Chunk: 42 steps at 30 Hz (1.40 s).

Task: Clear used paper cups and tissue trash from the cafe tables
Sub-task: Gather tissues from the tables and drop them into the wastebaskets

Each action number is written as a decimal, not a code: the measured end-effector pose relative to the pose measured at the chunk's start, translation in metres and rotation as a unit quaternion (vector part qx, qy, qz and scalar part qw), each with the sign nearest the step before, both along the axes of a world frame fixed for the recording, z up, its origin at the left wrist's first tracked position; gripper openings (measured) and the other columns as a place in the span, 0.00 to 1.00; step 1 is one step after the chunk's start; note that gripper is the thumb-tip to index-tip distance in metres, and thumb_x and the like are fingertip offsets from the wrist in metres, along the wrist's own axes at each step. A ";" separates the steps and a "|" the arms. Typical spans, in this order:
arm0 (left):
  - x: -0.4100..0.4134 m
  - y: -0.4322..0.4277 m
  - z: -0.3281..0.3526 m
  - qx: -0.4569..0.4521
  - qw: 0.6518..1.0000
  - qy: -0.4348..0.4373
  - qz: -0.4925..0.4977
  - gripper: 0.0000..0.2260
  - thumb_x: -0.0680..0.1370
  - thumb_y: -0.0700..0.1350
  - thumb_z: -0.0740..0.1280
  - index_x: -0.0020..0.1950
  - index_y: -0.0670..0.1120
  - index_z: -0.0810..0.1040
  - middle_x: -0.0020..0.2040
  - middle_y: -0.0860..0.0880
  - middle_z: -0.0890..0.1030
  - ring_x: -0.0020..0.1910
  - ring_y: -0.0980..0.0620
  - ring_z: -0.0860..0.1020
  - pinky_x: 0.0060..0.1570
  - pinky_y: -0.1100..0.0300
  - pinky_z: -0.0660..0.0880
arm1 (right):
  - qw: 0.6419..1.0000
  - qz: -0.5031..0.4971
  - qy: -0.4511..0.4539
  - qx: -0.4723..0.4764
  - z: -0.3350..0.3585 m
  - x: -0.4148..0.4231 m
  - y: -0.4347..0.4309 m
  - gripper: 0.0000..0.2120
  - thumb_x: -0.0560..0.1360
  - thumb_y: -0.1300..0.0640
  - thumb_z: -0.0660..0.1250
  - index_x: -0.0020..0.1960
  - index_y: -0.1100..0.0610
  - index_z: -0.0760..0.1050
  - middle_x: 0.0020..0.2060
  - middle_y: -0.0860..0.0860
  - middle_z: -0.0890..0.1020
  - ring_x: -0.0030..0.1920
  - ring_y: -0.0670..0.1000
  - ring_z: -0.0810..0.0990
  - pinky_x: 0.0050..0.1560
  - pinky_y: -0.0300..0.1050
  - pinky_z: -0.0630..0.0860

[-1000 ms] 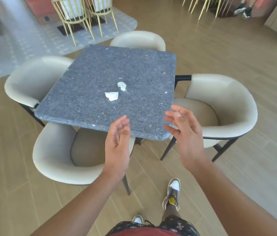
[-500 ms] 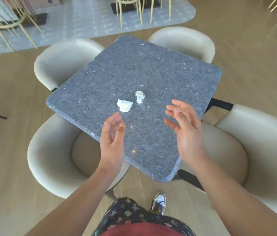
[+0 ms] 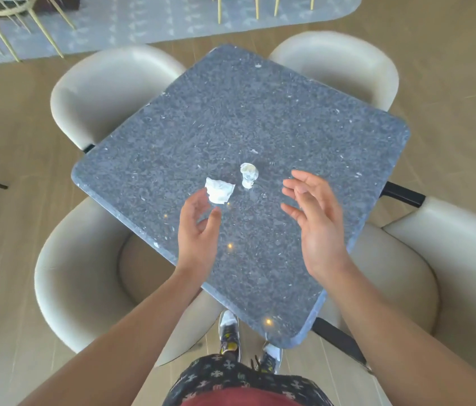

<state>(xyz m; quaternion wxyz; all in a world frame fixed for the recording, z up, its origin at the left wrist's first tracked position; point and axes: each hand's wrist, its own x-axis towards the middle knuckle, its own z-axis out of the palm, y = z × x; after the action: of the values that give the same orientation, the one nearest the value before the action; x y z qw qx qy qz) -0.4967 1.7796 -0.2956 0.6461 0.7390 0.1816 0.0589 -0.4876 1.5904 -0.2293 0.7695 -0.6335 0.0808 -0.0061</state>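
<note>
- Left hand (image 3: 197,230) held over the table (image 3: 231,112), fingers loosely spread, empty, just beside crumpled tissue (image 3: 219,190).
- Right hand (image 3: 315,218) spread, empty, near a second tissue wad (image 3: 248,174).

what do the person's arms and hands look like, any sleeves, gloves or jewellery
The left hand and right hand are ungloved, and no watch, bracelet or ring shows. The arms behind them are bare, with no sleeves in view. Lower down the person wears a dark garment with pale cross motifs, red fabric at the frame's bottom edge, and patterned sneakers.
</note>
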 end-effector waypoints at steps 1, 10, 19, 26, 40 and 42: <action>0.015 0.003 -0.014 0.030 0.999 0.019 -0.005 0.16 0.84 0.45 0.66 0.70 0.57 0.72 0.69 0.54 0.75 0.66 0.60 0.75 0.64 0.63 0.75 | 1.000 0.002 0.004 -0.005 -0.003 0.005 0.003 0.13 0.75 0.44 0.69 0.58 0.46 0.80 0.61 0.52 0.82 0.65 0.52 0.80 0.62 0.49 0.78; 0.148 0.023 -0.139 0.348 0.906 0.171 -0.170 0.27 0.81 0.47 0.66 0.80 0.52 0.65 0.78 0.45 0.62 0.77 0.41 0.60 0.72 0.44 0.66 | 0.999 -0.030 0.039 -0.015 -0.033 0.040 0.021 0.17 0.77 0.50 0.66 0.64 0.54 0.78 0.58 0.50 0.82 0.63 0.47 0.81 0.63 0.41 0.79; 0.173 0.028 -0.178 0.486 0.823 0.178 -0.236 0.21 0.83 0.47 0.65 0.76 0.55 0.70 0.74 0.44 0.66 0.73 0.40 0.64 0.70 0.43 0.66 | 0.996 -0.055 0.053 -0.037 -0.046 0.039 0.009 0.18 0.78 0.49 0.66 0.65 0.53 0.78 0.61 0.51 0.82 0.63 0.46 0.81 0.62 0.40 0.78; 0.143 0.036 -0.109 0.152 0.972 0.169 -0.057 0.13 0.83 0.41 0.58 0.61 0.55 0.78 0.58 0.48 0.80 0.45 0.47 0.80 0.44 0.51 0.78 | 0.996 -0.048 0.052 -0.045 -0.039 0.028 0.011 0.18 0.77 0.50 0.66 0.65 0.54 0.78 0.59 0.53 0.82 0.62 0.49 0.81 0.59 0.42 0.79; 0.019 0.062 0.032 -0.334 0.934 0.061 0.115 0.10 0.83 0.43 0.59 0.45 0.50 0.78 0.46 0.49 0.79 0.39 0.52 0.75 0.33 0.60 0.69 | 1.000 0.002 -0.015 -0.001 0.001 -0.007 0.038 0.15 0.74 0.44 0.70 0.59 0.47 0.81 0.57 0.46 0.84 0.64 0.52 0.81 0.59 0.49 0.80; 0.019 0.066 0.033 -0.312 0.940 0.062 0.121 0.11 0.83 0.43 0.59 0.45 0.50 0.79 0.46 0.49 0.80 0.40 0.51 0.75 0.33 0.60 0.69 | 1.000 0.012 -0.006 -0.002 -0.008 0.003 0.045 0.11 0.75 0.46 0.70 0.57 0.43 0.81 0.56 0.46 0.84 0.61 0.48 0.82 0.58 0.46 0.80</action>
<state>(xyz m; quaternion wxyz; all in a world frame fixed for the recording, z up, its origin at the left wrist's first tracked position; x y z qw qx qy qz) -0.4781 1.8459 -0.2622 0.8197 0.4749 0.3186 0.0311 -0.4849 1.6354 -0.2375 0.7687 -0.6360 0.0684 -0.0010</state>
